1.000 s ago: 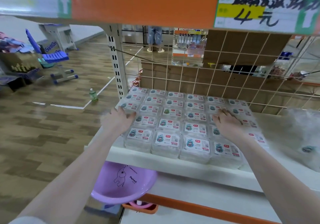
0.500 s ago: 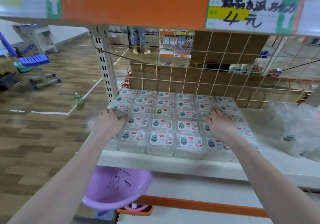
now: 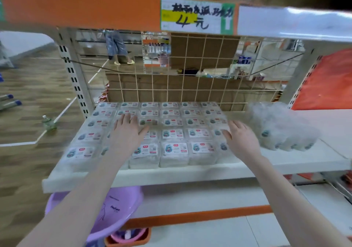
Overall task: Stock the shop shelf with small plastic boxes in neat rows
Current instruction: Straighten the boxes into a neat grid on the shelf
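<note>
Several small clear plastic boxes [image 3: 174,132] with printed labels stand in tidy rows on the white shelf [image 3: 285,162], filling its left part. My left hand [image 3: 126,132] lies flat with fingers spread over boxes in the middle-left of the block. My right hand [image 3: 241,138] is spread over the block's right edge, fingers straight. Neither hand grips anything. A clear plastic bag [image 3: 280,130] with more boxes in it lies on the shelf just right of my right hand.
A wire grid panel [image 3: 190,79] backs the shelf. An upper shelf edge with an orange strip and a price tag [image 3: 198,16] hangs overhead. A purple basin [image 3: 112,208] sits below at the left. Behind the grid stands a person [image 3: 118,46].
My left hand has moved from the block's left edge to its middle-left. My right hand has gone to the block's right edge. The view has swung to the right.
</note>
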The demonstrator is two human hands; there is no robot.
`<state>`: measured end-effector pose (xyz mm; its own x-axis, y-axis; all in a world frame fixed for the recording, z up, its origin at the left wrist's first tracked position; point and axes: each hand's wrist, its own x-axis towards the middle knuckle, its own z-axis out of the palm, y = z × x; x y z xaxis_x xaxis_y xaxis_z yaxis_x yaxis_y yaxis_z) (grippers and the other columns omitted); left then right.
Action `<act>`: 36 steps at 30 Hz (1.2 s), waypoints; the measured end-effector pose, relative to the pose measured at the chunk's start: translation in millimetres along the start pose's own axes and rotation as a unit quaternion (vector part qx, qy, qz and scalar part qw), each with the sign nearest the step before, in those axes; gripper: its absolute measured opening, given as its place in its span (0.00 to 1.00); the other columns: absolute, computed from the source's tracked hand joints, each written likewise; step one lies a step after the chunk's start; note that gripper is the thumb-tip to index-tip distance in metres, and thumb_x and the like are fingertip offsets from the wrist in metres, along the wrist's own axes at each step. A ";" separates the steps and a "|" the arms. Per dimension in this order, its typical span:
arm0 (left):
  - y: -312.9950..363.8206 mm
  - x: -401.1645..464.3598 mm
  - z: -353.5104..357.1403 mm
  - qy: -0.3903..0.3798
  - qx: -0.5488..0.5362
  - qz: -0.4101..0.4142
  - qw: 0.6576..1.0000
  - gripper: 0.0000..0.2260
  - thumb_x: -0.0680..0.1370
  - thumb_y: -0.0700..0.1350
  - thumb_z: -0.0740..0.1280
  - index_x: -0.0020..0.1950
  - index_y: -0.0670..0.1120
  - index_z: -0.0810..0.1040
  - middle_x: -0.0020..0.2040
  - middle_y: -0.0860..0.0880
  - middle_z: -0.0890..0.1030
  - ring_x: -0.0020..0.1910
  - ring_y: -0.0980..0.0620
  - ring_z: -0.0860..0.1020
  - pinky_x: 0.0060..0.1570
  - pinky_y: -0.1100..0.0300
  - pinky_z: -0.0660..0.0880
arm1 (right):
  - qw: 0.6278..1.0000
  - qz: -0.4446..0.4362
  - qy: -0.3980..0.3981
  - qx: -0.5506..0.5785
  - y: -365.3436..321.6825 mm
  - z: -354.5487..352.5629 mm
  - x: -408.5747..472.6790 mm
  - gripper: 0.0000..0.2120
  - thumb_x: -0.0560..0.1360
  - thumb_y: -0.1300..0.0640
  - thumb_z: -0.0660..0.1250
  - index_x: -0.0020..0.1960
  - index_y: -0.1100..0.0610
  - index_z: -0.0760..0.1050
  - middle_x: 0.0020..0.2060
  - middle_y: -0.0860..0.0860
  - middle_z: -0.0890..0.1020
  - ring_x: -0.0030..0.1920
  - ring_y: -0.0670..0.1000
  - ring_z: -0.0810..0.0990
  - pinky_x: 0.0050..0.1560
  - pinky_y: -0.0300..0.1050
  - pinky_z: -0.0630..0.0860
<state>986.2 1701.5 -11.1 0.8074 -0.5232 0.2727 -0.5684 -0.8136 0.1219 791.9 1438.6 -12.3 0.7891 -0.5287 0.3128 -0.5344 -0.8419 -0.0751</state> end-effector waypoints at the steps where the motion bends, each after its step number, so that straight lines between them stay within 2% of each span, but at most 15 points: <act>1: 10.8 -0.3 0.4 0.007 0.006 0.012 1.000 0.28 0.80 0.59 0.56 0.68 0.37 0.68 0.66 0.37 0.70 0.68 0.40 0.66 0.67 0.47 0.62 | 1.000 0.003 0.008 -0.002 7.9 -4.8 -2.6 0.20 0.80 0.49 0.55 0.66 0.59 0.69 0.61 0.56 0.75 0.62 0.56 0.72 0.62 0.48 0.66; 4: 45.1 -2.2 -1.0 0.003 0.001 0.026 1.000 0.29 0.79 0.60 0.56 0.67 0.38 0.69 0.67 0.38 0.71 0.69 0.40 0.65 0.67 0.47 0.63 | 1.000 0.015 0.024 0.010 33.1 -17.7 -9.7 0.17 0.80 0.51 0.55 0.64 0.60 0.70 0.61 0.55 0.75 0.61 0.57 0.72 0.61 0.49 0.67; 8: 102.4 -5.5 0.9 0.002 0.007 0.049 0.999 0.30 0.78 0.62 0.54 0.69 0.40 0.67 0.69 0.39 0.69 0.70 0.40 0.65 0.68 0.45 0.64 | 0.999 0.012 0.038 0.010 81.1 -31.7 -17.9 0.15 0.80 0.52 0.56 0.60 0.61 0.69 0.57 0.56 0.74 0.57 0.58 0.72 0.55 0.49 0.67; 12: 175.3 -13.6 7.0 -0.013 -0.015 0.021 1.000 0.30 0.78 0.63 0.53 0.72 0.44 0.64 0.73 0.42 0.64 0.72 0.43 0.62 0.70 0.46 0.62 | 0.999 0.000 0.037 0.004 145.9 -42.7 -25.3 0.18 0.80 0.51 0.56 0.65 0.61 0.68 0.61 0.57 0.73 0.63 0.58 0.69 0.61 0.49 0.64; 15: 231.0 -26.2 13.9 -0.014 -0.027 0.012 0.999 0.28 0.79 0.62 0.52 0.71 0.45 0.64 0.72 0.44 0.65 0.71 0.44 0.63 0.68 0.46 0.65 | 0.999 -0.015 0.041 0.003 199.0 -47.7 -30.7 0.19 0.80 0.52 0.57 0.65 0.62 0.68 0.60 0.57 0.74 0.61 0.58 0.71 0.60 0.49 0.65; 20: 310.0 -39.1 24.4 -0.032 -0.044 0.019 0.998 0.29 0.79 0.62 0.51 0.75 0.45 0.58 0.76 0.46 0.57 0.75 0.46 0.54 0.71 0.49 0.57 | 0.999 -0.027 0.037 0.017 271.5 -50.6 -35.2 0.15 0.78 0.55 0.60 0.60 0.64 0.70 0.54 0.58 0.76 0.54 0.61 0.74 0.53 0.51 0.68; 23: 348.0 -40.4 30.3 -0.044 -0.065 0.052 0.996 0.30 0.79 0.61 0.51 0.77 0.46 0.53 0.78 0.48 0.51 0.76 0.48 0.49 0.73 0.52 0.49 | 0.998 -0.038 0.023 0.038 302.1 -48.2 -33.2 0.18 0.78 0.56 0.62 0.63 0.65 0.70 0.57 0.60 0.76 0.56 0.62 0.74 0.53 0.54 0.69; 27: 378.7 -32.7 38.3 -0.069 -0.084 0.107 0.988 0.32 0.79 0.62 0.52 0.78 0.50 0.47 0.78 0.52 0.45 0.76 0.53 0.44 0.73 0.52 0.47 | 0.995 -0.066 0.010 0.068 323.9 -40.1 -26.8 0.21 0.78 0.56 0.63 0.68 0.63 0.67 0.64 0.58 0.73 0.59 0.61 0.74 0.55 0.53 0.71; 30: 392.2 -21.1 44.3 -0.081 -0.090 0.144 0.982 0.32 0.78 0.63 0.54 0.78 0.52 0.46 0.78 0.54 0.44 0.76 0.55 0.44 0.73 0.52 0.48 | 0.992 -0.095 0.023 0.082 330.2 -33.4 -21.1 0.19 0.76 0.58 0.65 0.65 0.62 0.71 0.60 0.57 0.76 0.56 0.61 0.76 0.50 0.52 0.74; 33: 402.7 -8.1 50.0 -0.078 -0.087 0.181 0.977 0.33 0.78 0.62 0.55 0.78 0.52 0.46 0.78 0.54 0.44 0.76 0.56 0.44 0.70 0.59 0.44 | 0.987 -0.125 0.033 0.092 333.9 -27.8 -15.7 0.19 0.74 0.60 0.68 0.64 0.62 0.73 0.59 0.56 0.78 0.55 0.59 0.78 0.48 0.50 0.74; 36: 408.9 -0.8 55.8 -0.081 -0.071 0.208 0.972 0.32 0.79 0.61 0.55 0.78 0.51 0.46 0.78 0.54 0.44 0.76 0.57 0.43 0.65 0.64 0.40 | 0.982 -0.148 0.059 0.100 336.2 -25.8 -10.8 0.15 0.70 0.63 0.73 0.56 0.63 0.78 0.49 0.57 0.82 0.45 0.61 0.81 0.37 0.51 0.77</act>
<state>762.0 1355.1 -14.7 0.5116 -0.8413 0.1744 -0.8574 -0.4867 0.1670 595.9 1164.0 -16.5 0.8536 -0.2516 0.4561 -0.2073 -0.9674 -0.1457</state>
